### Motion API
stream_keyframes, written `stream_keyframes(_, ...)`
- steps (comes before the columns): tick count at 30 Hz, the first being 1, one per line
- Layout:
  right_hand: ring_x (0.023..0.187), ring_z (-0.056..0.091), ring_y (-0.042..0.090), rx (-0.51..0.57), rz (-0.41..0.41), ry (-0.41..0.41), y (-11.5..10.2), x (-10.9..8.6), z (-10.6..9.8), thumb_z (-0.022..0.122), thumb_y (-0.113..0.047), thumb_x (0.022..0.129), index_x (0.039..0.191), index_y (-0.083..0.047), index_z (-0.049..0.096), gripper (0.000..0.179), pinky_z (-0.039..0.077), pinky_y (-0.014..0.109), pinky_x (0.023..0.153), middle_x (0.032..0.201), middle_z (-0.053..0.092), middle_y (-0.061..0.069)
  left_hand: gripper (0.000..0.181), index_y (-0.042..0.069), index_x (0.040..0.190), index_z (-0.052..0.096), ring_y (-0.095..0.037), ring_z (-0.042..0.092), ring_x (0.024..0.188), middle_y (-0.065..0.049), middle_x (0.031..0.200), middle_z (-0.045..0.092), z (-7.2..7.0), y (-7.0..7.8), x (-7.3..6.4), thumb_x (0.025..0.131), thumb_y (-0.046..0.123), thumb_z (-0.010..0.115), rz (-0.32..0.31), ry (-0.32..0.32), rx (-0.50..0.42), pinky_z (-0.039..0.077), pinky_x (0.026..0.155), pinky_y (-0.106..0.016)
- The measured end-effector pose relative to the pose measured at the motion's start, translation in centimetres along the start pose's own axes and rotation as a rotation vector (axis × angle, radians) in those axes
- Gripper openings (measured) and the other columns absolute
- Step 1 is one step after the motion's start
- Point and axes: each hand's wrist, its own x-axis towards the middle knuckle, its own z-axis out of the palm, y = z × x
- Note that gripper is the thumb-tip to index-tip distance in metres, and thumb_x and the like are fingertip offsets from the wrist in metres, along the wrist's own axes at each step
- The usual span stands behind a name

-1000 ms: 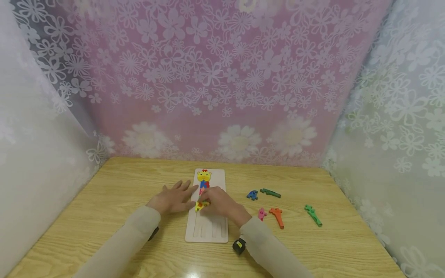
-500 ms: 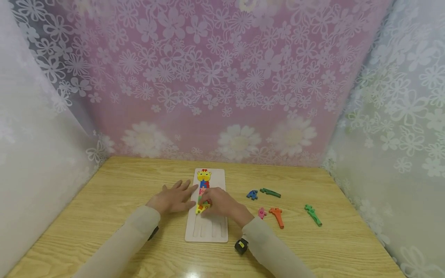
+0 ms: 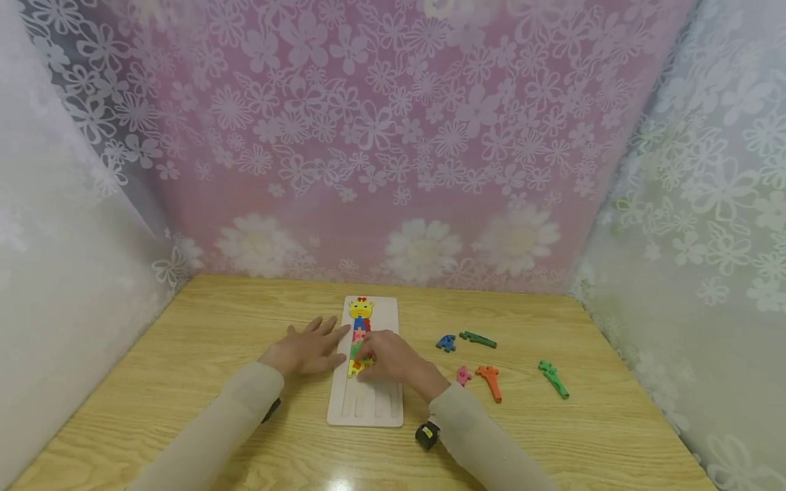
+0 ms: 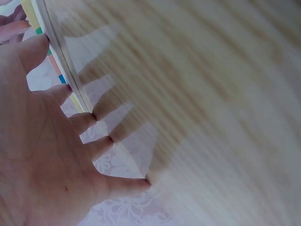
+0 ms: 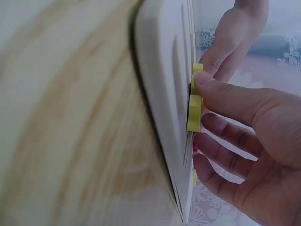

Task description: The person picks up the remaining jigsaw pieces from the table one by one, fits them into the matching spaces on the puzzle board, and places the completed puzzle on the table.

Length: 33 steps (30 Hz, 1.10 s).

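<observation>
A pale wooden puzzle board [image 3: 385, 314] lies on the table, carrying a giraffe head piece [image 3: 360, 309] with blue-red, pink and green pieces in a column below it. My right hand [image 3: 393, 358] bends over the board. Its thumb and curled fingers are at the yellow puzzle piece [image 3: 353, 372], under the green one; in the right wrist view the thumb pad touches the yellow piece [image 5: 194, 113]. Part of that piece is hidden by the hand. My left hand [image 3: 303, 351] rests palm down with fingers spread, thumb and index fingertips at the board's left edge.
Loose pieces lie right of the board: blue [image 3: 446, 343], dark green [image 3: 478, 339], pink [image 3: 463, 376], orange [image 3: 490, 383] and light green [image 3: 553, 379]. Leg-shaped grooves [image 3: 362, 404] mark the board's near end. Floral curtains stand behind the table and at both sides.
The yellow piece has shifted slightly toward me, and the green piece above it has come into view. My right hand has moved slightly right; my left hand has stayed put.
</observation>
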Motion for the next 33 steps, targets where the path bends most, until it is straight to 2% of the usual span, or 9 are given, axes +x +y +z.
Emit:
stream_keyframes(7,0.077,0.057,0.008,0.054,-0.022,-0.004,0.7,0.0,0.0,0.088,-0.025,0.083,0.108,-0.013,0.082,0.029,0.047,0.017,0.071,0.101,0.074,-0.001,0.072,0.031,0.166,0.020,-0.043,0.018,0.160,-0.010,0.174,0.016,-0.1,-0.1,0.3,0.105,0.063,0.038,-0.002,-0.016,-0.007,0.018,0.112,-0.086)
stream_keyframes(11,0.081,0.061,0.014,0.122,-0.015,-0.009,1.1,-0.1,0.2,0.088,-0.023,0.083,0.109,-0.013,0.082,0.029,0.047,0.017,0.072,0.100,0.071,-0.002,0.071,0.031,0.166,0.021,-0.044,0.019,0.159,-0.011,0.174,0.017,-0.1,-0.1,0.2,0.105,0.063,0.038,-0.003,-0.013,-0.010,0.018,0.112,-0.086)
stream_keyframes(14,0.083,0.061,0.013,0.157,0.005,-0.026,1.3,-0.2,0.2,0.087,-0.023,0.084,0.110,-0.013,0.081,0.029,0.049,0.017,0.074,0.102,0.070,-0.003,0.071,0.030,0.166,0.021,-0.044,0.018,0.159,-0.011,0.174,0.017,-0.1,-0.1,0.0,0.105,0.063,0.038,0.001,-0.014,-0.017,0.018,0.111,-0.086)
stream_keyframes(18,0.088,0.063,0.012,0.158,-0.003,-0.057,1.4,-0.5,-0.2,0.085,-0.025,0.086,0.114,-0.014,0.080,0.030,0.052,0.018,0.079,0.107,0.071,-0.003,0.072,0.030,0.166,0.021,-0.044,0.018,0.159,-0.011,0.174,0.016,-0.1,-0.1,0.1,0.105,0.063,0.038,0.002,-0.014,-0.018,0.017,0.112,-0.086)
stream_keyframes(24,0.104,0.068,0.021,0.213,-0.023,-0.072,2.1,-2.0,-1.6,0.080,-0.021,0.092,0.119,-0.013,0.076,0.029,0.058,0.031,0.090,0.119,0.072,0.003,0.073,0.032,0.167,0.019,-0.043,0.017,0.160,-0.010,0.175,0.015,0.2,-0.3,0.3,0.104,0.066,0.037,-0.009,-0.020,-0.011,0.017,0.113,-0.085)
stream_keyframes(28,0.108,0.068,0.028,0.255,-0.010,-0.028,3.2,-3.3,-3.0,0.077,-0.015,0.093,0.121,-0.010,0.075,0.029,0.059,0.041,0.091,0.123,0.071,0.006,0.073,0.032,0.166,0.019,-0.042,0.017,0.160,-0.009,0.175,0.016,0.1,-0.2,0.4,0.104,0.066,0.037,-0.011,-0.020,-0.009,0.017,0.113,-0.085)
stream_keyframes(33,0.111,0.068,0.037,0.243,-0.022,0.031,5.5,-5.2,-5.0,0.075,-0.008,0.093,0.124,-0.004,0.073,0.031,0.060,0.051,0.092,0.127,0.070,0.012,0.073,0.031,0.167,0.019,-0.042,0.016,0.160,-0.010,0.175,0.016,0.0,-0.1,0.2,0.105,0.064,0.037,-0.004,-0.019,-0.009,0.017,0.113,-0.085)
